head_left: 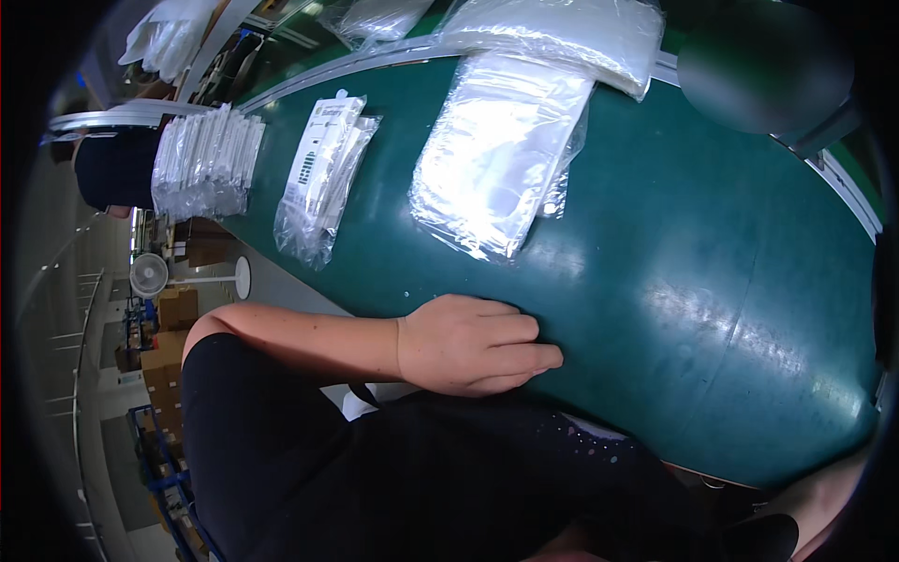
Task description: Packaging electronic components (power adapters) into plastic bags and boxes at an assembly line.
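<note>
Left fingers [515, 358]: bent and bunched together, knuckles up, little gap between them. No object shows in their grasp, but from my remote seat the tips and palm are hidden, so I can't tell whether something small is tucked there. Left hand [449, 345] lies across my body at the near edge of the green bench [655, 281], looking slack; contact with the top unclear. Right forearm [833, 501] at the lower right corner; right hand out of sight.

Beyond the knuckles, nearest item: stack of clear bags [492, 155], mid-bench, flat, likely because limp film won't stand. Long axis slants from the far rail toward me, near end veering left. A bulkier film bundle [571, 37] overlaps its far end; I'd guess its weight helps stop slipping.

Left of that, a few bagged packets [323, 164], overlapping, roughly parallel to the stack; the top one's tab points away, loose film toward me.

Farther left, a packed row of packets [208, 164], seemingly on edge, probably propping one another up.
</note>
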`<state>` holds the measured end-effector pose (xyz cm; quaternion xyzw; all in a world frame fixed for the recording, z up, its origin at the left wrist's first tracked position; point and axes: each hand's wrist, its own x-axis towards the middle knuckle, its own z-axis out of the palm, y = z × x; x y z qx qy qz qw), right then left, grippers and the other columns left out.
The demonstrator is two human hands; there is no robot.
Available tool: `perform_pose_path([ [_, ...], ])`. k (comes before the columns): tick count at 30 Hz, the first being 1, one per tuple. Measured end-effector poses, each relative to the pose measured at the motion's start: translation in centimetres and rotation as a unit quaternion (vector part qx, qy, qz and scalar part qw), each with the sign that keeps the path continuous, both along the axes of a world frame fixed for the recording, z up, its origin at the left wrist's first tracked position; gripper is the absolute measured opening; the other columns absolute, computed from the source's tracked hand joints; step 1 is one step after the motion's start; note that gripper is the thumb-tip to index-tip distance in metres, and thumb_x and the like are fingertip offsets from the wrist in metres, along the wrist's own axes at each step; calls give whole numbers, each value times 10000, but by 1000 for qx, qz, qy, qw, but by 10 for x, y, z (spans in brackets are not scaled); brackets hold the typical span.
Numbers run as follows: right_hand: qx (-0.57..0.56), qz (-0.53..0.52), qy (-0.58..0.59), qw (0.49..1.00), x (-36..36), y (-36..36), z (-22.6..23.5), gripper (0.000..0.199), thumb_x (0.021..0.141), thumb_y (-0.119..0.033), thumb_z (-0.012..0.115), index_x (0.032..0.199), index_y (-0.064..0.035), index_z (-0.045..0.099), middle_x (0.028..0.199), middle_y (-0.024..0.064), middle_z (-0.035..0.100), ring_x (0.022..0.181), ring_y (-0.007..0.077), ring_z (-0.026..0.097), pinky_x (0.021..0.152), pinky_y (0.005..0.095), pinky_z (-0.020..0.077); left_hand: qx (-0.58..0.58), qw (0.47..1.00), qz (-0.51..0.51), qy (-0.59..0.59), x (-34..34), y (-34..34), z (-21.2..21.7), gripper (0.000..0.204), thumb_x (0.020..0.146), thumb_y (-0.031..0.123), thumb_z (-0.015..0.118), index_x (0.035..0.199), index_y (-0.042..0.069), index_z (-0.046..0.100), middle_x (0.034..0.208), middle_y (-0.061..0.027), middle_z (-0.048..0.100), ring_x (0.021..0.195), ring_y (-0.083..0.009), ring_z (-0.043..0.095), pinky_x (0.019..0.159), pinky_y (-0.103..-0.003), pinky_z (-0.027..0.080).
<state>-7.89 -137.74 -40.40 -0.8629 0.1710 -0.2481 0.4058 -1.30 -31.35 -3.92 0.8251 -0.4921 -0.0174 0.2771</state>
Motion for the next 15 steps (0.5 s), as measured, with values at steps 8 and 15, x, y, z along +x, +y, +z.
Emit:
perform_pose_path([
  [8,181,15,-56,982,31,14,32,382,897,-282,523,1128,18,577,1073,160,624,1013,235,590,878,349,453,-3,999,28,-22,-6,-1,9,144,774,134,669,905,89,630,662,-16,425,528,-158,491,441,-283,396],
  [15,208,-13,-107,972,-8,40,205,406,890,-289,538,1132,36,562,1080,165,617,1017,227,586,880,343,452,-136,990,-20,-6,2,19,-17,126,809,150,635,912,79,613,687,-31,462,576,-182,522,473,-311,428],
])
